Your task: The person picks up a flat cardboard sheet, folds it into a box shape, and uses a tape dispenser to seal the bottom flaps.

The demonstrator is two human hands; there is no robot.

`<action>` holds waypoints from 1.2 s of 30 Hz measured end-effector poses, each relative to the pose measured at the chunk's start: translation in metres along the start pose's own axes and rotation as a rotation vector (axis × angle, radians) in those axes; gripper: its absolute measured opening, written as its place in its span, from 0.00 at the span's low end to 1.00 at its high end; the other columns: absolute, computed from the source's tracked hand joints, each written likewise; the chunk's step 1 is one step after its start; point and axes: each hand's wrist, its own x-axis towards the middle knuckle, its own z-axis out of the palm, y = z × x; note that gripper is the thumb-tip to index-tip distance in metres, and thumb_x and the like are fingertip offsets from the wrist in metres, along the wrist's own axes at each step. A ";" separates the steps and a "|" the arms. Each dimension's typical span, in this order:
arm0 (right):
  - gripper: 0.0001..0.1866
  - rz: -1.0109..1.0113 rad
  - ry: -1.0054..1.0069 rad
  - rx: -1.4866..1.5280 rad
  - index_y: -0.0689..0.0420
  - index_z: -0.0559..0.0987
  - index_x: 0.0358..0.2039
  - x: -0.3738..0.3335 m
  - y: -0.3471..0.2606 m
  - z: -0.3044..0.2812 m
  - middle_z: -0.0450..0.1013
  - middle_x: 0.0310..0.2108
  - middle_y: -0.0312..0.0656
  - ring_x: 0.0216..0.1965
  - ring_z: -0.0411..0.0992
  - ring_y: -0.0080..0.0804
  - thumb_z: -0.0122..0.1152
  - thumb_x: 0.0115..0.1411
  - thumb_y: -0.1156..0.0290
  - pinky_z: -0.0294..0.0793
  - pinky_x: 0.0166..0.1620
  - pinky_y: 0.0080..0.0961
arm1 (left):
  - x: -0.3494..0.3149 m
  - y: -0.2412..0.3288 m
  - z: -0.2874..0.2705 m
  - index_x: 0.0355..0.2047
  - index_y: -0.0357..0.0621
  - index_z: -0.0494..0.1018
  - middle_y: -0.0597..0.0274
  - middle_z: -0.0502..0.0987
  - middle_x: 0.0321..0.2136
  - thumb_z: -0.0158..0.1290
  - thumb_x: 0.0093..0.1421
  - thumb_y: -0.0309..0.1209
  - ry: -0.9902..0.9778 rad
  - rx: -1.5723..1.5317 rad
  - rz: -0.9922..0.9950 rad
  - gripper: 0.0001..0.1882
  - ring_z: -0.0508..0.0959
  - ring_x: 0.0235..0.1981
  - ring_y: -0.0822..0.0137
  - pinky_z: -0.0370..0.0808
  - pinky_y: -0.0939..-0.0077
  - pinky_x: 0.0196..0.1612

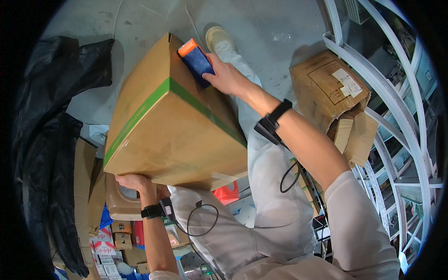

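Note:
A large brown cardboard box (182, 140) with green tape along its edges is tilted up in front of me, against my legs. At its near lower left edge, my left hand (133, 181) supports it from below, with the fingers partly hidden. On the far right, my right hand (224, 74) grips a blue block-shaped thing with an orange end (196, 60), held against the box's side. What kind of thing it is, I cannot make out. Black straps with cables circle both my wrists.
A worn, torn-open cardboard box (326, 84) stands on the right beside white metal racks (396, 93). Black sheeting (51, 126) hangs on the left. A tan plastic stool (121, 205) and several small packages (122, 233) lie below. Grey floor (270, 23) shows beyond.

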 end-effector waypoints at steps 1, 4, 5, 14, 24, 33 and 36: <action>0.30 0.006 0.002 0.007 0.60 0.62 0.62 0.011 0.010 0.004 0.78 0.44 0.64 0.50 0.75 0.67 0.62 0.63 0.65 0.74 0.52 0.54 | 0.000 -0.002 -0.001 0.54 0.33 0.73 0.49 0.76 0.53 0.36 0.73 0.44 -0.051 -0.030 -0.019 0.27 0.78 0.49 0.53 0.77 0.57 0.51; 0.31 0.102 -0.056 -0.097 0.61 0.63 0.61 0.050 0.027 0.025 0.78 0.47 0.65 0.50 0.75 0.66 0.63 0.61 0.64 0.74 0.53 0.52 | 0.010 -0.005 -0.014 0.57 0.39 0.72 0.54 0.75 0.56 0.36 0.72 0.49 -0.101 -0.140 -0.065 0.29 0.76 0.52 0.53 0.75 0.58 0.54; 0.31 0.096 -0.051 -0.082 0.61 0.63 0.61 0.064 0.038 0.029 0.78 0.47 0.65 0.50 0.75 0.66 0.63 0.61 0.64 0.74 0.53 0.52 | 0.012 -0.004 -0.015 0.58 0.41 0.72 0.56 0.75 0.57 0.37 0.72 0.51 -0.108 -0.237 -0.112 0.30 0.76 0.54 0.53 0.74 0.58 0.55; 0.35 0.058 -0.138 0.053 0.60 0.64 0.67 0.024 0.015 -0.012 0.77 0.53 0.54 0.55 0.75 0.43 0.66 0.61 0.67 0.72 0.59 0.33 | 0.014 0.008 -0.028 0.64 0.45 0.68 0.60 0.73 0.61 0.38 0.73 0.51 -0.495 -0.458 -0.359 0.29 0.74 0.58 0.54 0.73 0.55 0.60; 0.30 0.152 -0.060 0.268 0.60 0.62 0.69 -0.047 -0.046 -0.044 0.80 0.47 0.42 0.50 0.76 0.25 0.59 0.69 0.71 0.71 0.56 0.25 | 0.056 -0.089 0.007 0.65 0.40 0.66 0.56 0.73 0.61 0.42 0.74 0.52 -0.697 -0.549 -0.689 0.31 0.73 0.60 0.55 0.71 0.56 0.62; 0.29 0.243 -0.057 0.125 0.58 0.65 0.69 -0.036 -0.048 -0.035 0.77 0.54 0.39 0.53 0.73 0.23 0.57 0.70 0.66 0.71 0.56 0.23 | 0.028 -0.063 0.017 0.68 0.39 0.63 0.55 0.70 0.64 0.39 0.75 0.51 -0.879 -0.503 -0.663 0.33 0.69 0.64 0.58 0.64 0.59 0.68; 0.33 0.328 0.128 0.102 0.57 0.59 0.72 -0.054 -0.041 -0.051 0.76 0.56 0.42 0.57 0.72 0.26 0.58 0.70 0.66 0.71 0.57 0.27 | -0.020 -0.013 -0.007 0.70 0.38 0.61 0.55 0.67 0.66 0.37 0.76 0.52 -0.766 -0.748 -0.393 0.34 0.66 0.67 0.60 0.58 0.62 0.72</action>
